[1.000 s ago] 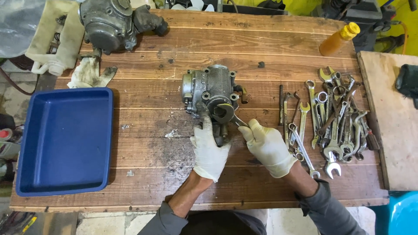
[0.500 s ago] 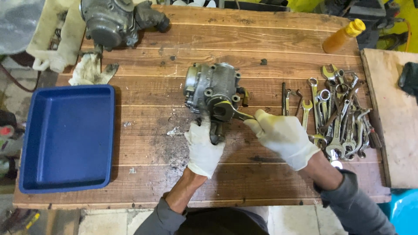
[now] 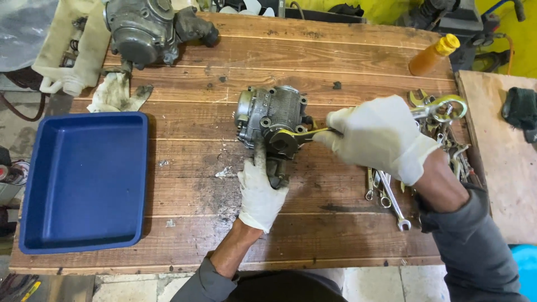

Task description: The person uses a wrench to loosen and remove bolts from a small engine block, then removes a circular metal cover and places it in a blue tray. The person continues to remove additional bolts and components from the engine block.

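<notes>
At the near edge of the wooden table (image 3: pixel 184 235), the left hand (image 3: pixel 260 193), in a white glove, is laid against the lower part of the metal engine part (image 3: pixel 272 118), with its fingers (image 3: pixel 259 156) wrapped on the dark lower projection of that part. The engine part is stood near the middle of the table, just beyond the left hand. The right hand (image 3: pixel 379 136), also gloved, is closed around the shank of a combination spanner (image 3: pixel 358 124), its fingers clamped together on the tool. The open end of the spanner is seated on a fitting on the near right face of the engine part, and the ring end is seen projecting past the right hand. Compared with the frame half a second earlier, the right hand is found higher and farther to the right, and the spanner shank is now laid nearly level instead of angled down toward the person; the left hand and the engine part are unchanged in position. To the right of the right hand, a loose pile of spanners (image 3: pixel 391 196) is spread on the table, partly hidden by the forearm. A blue plastic tray (image 3: pixel 84 179) is set at the left side of the table. Farther off, a soiled rag (image 3: pixel 114 92) is laid beyond the tray, a larger engine casing (image 3: pixel 142 31) is placed at the far left corner, and an orange squeeze bottle (image 3: pixel 432 54) is lying at the far right.
</notes>
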